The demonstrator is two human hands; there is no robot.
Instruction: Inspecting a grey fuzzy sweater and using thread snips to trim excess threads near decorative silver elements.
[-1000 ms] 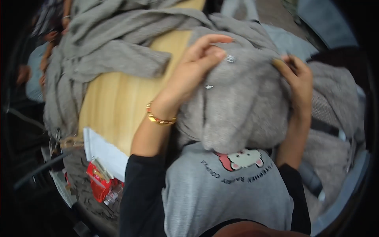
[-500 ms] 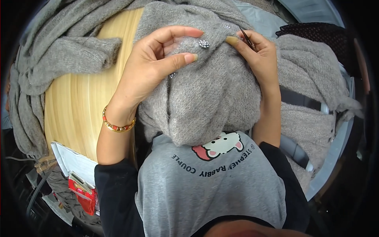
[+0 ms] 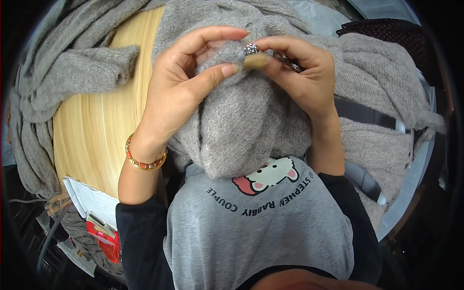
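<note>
A fuzzy grey knit garment point(image 3: 237, 116) is bunched in front of me against my grey shirt. My left hand point(image 3: 193, 72), wearing a red and gold bracelet point(image 3: 145, 157), grips a fold of the knit between thumb and fingers. Close beside it, my right hand point(image 3: 299, 67) pinches a round sparkly button point(image 3: 251, 49) at the knit's edge, thumb and forefinger on its right side. Another small shiny thing point(image 3: 295, 67) shows among the right fingers, too little to name. Of the thin dark pointed tool once in this hand, nothing clear shows.
A pale wooden round tabletop point(image 3: 96, 121) lies left, with grey knits point(image 3: 92, 67) heaped along its edge. White papers point(image 3: 92, 198) and a red packet point(image 3: 106, 241) sit at lower left. More knitwear point(image 3: 377, 145) fills a pale blue bin point(image 3: 411, 193) at right.
My right hand has moved left from the knit's far edge onto the sparkly button, its thumb blurred by motion. The dark pointed tool no longer shows plainly. My left hand has shifted slightly left.
</note>
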